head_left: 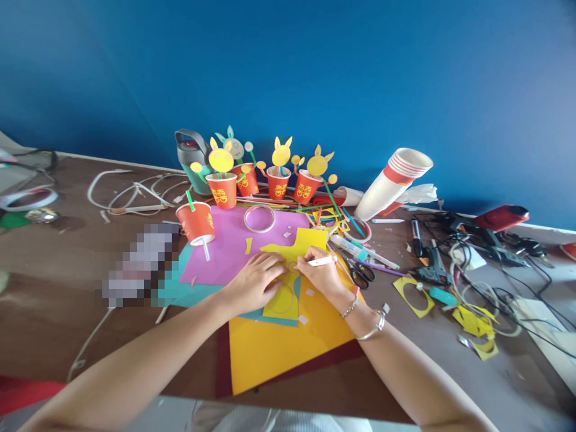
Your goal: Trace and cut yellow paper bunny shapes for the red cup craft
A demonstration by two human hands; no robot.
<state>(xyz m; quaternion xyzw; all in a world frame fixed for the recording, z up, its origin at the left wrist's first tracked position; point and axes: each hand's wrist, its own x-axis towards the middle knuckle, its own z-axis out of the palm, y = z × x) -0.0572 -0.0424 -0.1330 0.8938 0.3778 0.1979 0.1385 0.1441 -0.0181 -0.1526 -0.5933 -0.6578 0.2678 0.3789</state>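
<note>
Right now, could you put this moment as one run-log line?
left hand: resting on yellow paper piece | right hand: holding slim white pen | right of it: black-handled scissors

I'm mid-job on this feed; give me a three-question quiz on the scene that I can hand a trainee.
1. What does the right hand hold?
2. True or false: the left hand is gripping the scissors.
3. How many red paper cups have a rabbit-like face above them?
A) two
B) four
C) seven

Key:
1. A white pen
2. False
3. B
</note>
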